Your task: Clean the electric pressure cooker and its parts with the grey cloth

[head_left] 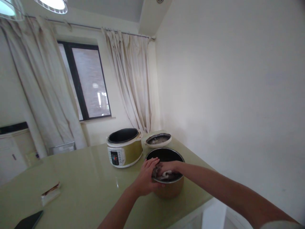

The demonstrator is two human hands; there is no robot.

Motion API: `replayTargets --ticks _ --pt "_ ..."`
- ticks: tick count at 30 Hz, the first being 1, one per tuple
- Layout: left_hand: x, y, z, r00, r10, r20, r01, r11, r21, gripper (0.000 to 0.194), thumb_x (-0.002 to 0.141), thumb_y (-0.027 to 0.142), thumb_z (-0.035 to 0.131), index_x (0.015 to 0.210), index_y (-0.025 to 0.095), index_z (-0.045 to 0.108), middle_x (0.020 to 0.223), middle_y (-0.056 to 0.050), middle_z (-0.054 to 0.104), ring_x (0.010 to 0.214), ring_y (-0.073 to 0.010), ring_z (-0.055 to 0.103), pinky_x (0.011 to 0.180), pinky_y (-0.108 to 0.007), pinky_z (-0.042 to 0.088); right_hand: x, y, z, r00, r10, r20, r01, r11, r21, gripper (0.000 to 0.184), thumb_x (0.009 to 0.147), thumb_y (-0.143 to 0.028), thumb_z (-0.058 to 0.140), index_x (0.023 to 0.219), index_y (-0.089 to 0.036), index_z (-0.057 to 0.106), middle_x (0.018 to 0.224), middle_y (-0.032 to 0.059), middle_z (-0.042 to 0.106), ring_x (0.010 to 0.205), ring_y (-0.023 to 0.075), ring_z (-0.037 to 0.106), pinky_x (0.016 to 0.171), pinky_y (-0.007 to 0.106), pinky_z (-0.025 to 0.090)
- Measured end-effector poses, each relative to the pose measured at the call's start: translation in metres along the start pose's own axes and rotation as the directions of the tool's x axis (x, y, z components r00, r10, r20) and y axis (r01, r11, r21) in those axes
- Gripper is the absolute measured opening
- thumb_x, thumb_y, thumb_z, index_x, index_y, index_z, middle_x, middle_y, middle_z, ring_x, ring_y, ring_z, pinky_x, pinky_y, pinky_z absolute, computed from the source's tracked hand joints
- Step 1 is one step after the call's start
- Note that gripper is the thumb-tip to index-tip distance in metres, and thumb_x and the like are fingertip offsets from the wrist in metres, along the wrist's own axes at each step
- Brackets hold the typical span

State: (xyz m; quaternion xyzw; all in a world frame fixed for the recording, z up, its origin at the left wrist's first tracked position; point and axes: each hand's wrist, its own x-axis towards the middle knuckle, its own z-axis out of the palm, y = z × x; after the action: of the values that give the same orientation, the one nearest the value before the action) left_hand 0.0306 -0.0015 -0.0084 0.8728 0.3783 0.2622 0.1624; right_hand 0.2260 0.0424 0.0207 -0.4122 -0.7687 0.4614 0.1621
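Observation:
A round inner pot (pixel 169 190), dark inside with a tan outer wall, stands near the right edge of the table. My left hand (pixel 145 178) is closed on the pot's near-left rim, its thumb along the outer wall. My right hand (pixel 168 166) reaches into the pot and presses a greyish-white cloth (pixel 166 174) against the inner wall by the left hand. The right fingertips are partly hidden by the cloth and the left hand. Behind the pot lies a round lid (pixel 158 140), underside up. To its left sits the white and gold electric cooker body (pixel 130 153), its top open.
The glossy pale green table (pixel 90 178) runs to the left. On it lie a small white packet (pixel 51 193) and a dark flat object (pixel 30 220) at the lower left. A white wall (pixel 226 95) rises close on the right. Curtains and a window stand behind.

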Motion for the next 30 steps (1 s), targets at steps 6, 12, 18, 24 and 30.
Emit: replayTargets --ticks 6,12,18,24,30 --pt "0.023 0.011 0.023 0.998 0.062 -0.024 -0.063 0.997 -0.041 0.127 0.074 0.073 0.080 0.171 0.025 0.015 0.176 -0.018 0.026 0.162 -0.0373 0.024 0.133 -0.063 0.010 -0.055 -0.002 -0.039 0.985 -0.110 -0.132 0.117 0.992 0.052 0.026 0.071 -0.028 0.067 0.094 -0.019 0.073 0.091 0.0016 0.072 0.087 0.0217 0.064 0.084 0.033 0.053" --pt "0.072 0.025 0.056 0.998 0.050 -0.039 -0.053 0.996 -0.075 0.136 0.072 0.063 0.083 0.172 0.018 0.004 0.174 -0.021 0.029 0.160 -0.0400 0.028 0.133 -0.064 0.010 -0.102 0.034 -0.045 0.763 -0.237 -0.601 -0.045 0.909 -0.415 0.043 0.076 -0.030 0.066 0.116 -0.022 0.076 0.115 0.0105 0.075 0.109 0.0310 0.068 0.102 0.045 0.052" --pt "0.106 0.025 0.075 0.997 0.052 -0.053 -0.052 0.999 0.004 0.125 0.078 0.054 0.076 0.172 0.016 0.003 0.173 -0.021 0.031 0.158 -0.0402 0.033 0.133 -0.062 0.016 -0.110 0.075 -0.042 0.519 -0.333 -0.787 -0.170 0.862 -0.477 0.055 0.079 -0.037 0.066 0.132 -0.024 0.073 0.137 0.0136 0.070 0.129 0.0358 0.064 0.111 0.055 0.051" --pt "0.105 -0.019 -0.010 0.995 0.075 -0.071 -0.043 0.927 0.374 0.118 0.069 0.073 0.081 0.165 0.020 0.038 0.174 -0.018 0.031 0.162 -0.0434 0.023 0.132 -0.063 0.015 -0.116 0.087 -0.039 0.039 -0.399 -0.916 0.010 0.917 -0.399 0.043 0.088 -0.045 0.066 0.123 -0.021 0.071 0.121 0.0120 0.076 0.112 0.0315 0.073 0.098 0.048 0.060" --pt "0.074 -0.095 -0.134 0.885 -0.335 -0.323 0.465 0.612 0.640 0.066 0.087 0.056 0.071 0.136 0.012 0.064 0.138 -0.025 0.068 0.137 -0.0415 0.058 0.121 -0.057 0.033 -0.112 0.049 -0.032 -0.024 -0.328 -0.944 0.162 0.931 -0.327 0.043 0.087 -0.047 0.069 0.121 -0.021 0.071 0.119 0.0108 0.075 0.110 0.0302 0.073 0.096 0.044 0.060"
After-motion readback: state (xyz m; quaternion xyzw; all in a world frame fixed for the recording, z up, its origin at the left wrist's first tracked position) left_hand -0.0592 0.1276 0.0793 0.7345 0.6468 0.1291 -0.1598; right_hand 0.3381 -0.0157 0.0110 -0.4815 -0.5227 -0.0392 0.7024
